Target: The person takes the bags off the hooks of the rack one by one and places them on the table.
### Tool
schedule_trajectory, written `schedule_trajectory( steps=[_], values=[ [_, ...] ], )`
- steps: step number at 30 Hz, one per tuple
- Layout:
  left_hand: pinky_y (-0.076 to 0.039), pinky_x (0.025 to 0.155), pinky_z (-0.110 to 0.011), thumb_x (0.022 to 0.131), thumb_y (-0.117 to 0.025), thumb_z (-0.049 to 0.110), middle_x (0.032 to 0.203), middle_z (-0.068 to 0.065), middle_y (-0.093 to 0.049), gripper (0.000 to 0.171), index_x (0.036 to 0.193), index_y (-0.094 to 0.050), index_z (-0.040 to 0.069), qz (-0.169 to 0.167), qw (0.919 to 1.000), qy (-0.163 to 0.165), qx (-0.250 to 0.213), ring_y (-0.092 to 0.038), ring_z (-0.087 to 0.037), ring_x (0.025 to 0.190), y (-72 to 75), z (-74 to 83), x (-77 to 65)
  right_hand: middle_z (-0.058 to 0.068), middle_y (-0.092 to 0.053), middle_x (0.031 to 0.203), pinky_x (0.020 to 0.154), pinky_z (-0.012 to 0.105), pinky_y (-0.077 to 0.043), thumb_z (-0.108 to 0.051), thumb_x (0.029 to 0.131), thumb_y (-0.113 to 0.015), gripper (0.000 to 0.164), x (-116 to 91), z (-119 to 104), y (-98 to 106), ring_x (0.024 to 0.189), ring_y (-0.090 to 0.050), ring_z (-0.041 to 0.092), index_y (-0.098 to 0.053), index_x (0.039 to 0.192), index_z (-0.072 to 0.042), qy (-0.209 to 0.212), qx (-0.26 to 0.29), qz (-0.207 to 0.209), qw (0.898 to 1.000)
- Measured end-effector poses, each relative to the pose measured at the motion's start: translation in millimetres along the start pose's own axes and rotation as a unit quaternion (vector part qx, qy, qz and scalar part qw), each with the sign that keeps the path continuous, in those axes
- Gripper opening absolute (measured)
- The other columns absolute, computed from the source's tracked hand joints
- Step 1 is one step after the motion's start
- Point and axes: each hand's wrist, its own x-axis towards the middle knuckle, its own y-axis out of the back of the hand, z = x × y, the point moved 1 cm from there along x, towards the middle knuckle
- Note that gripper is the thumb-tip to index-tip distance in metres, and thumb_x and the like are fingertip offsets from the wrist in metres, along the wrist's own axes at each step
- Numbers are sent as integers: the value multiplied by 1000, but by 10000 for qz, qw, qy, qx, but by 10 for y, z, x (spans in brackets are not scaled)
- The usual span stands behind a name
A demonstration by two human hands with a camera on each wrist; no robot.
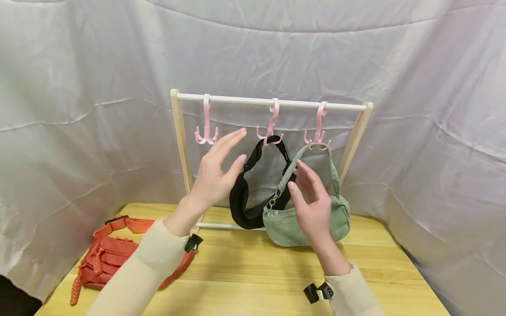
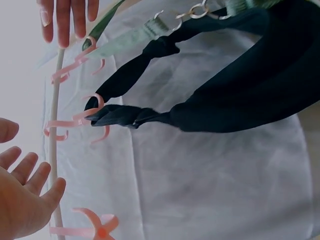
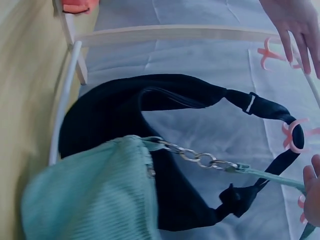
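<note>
A green corduroy shoulder bag [image 1: 306, 226] hangs by its strap from the pink right hook [image 1: 318, 127]. Behind and left of it, a black bag [image 1: 247, 210] dangles from the middle hook [image 1: 272, 120]. My right hand [image 1: 314, 204] is raised in front of the green bag, near its strap, with fingers loosely bent and nothing held. My left hand [image 1: 217, 171] is up between the left hook [image 1: 206, 123] and the black bag, fingers extended and thumb apart. In the left wrist view, the left palm [image 2: 22, 200] shows beside the white rod [image 2: 56, 165].
The hooks hang from a rack with a white top bar [image 1: 237, 100] and wooden side posts [image 1: 181, 140]. A red waist bag [image 1: 114, 254] lies at the left of the wooden table [image 1: 245, 281], partly behind my left sleeve. Pale cloth [image 1: 276, 57] surrounds the table.
</note>
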Motion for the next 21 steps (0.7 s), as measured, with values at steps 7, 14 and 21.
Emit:
schedule_trajectory(
  steps=[7,14,21],
  values=[
    [-30,110,-36,89,-61,5,136,-9,-53,44,133,-54,6,-172,9994,-207,199,-47,-20,128,-46,-248,194,14,-56,130,101,47,-40,7,87,-61,44,218,-12,-64,118,-54,29,-53,131,4,214,-328,-7,9992],
    [-33,108,-32,90,-61,8,137,-5,-53,43,133,-55,10,-370,9966,-399,626,-46,-18,128,-72,-328,376,13,-56,131,101,41,-42,4,88,-61,45,387,36,-140,120,-53,24,-52,132,1,158,-653,-194,9976],
    [-31,109,-30,88,-63,5,134,-8,-55,44,132,-56,7,-406,9914,-896,866,-46,-21,127,-105,-398,537,14,-55,131,102,38,-41,0,89,-62,46,528,95,-184,122,-52,28,-51,133,0,26,-859,-279,9959]
  ],
)
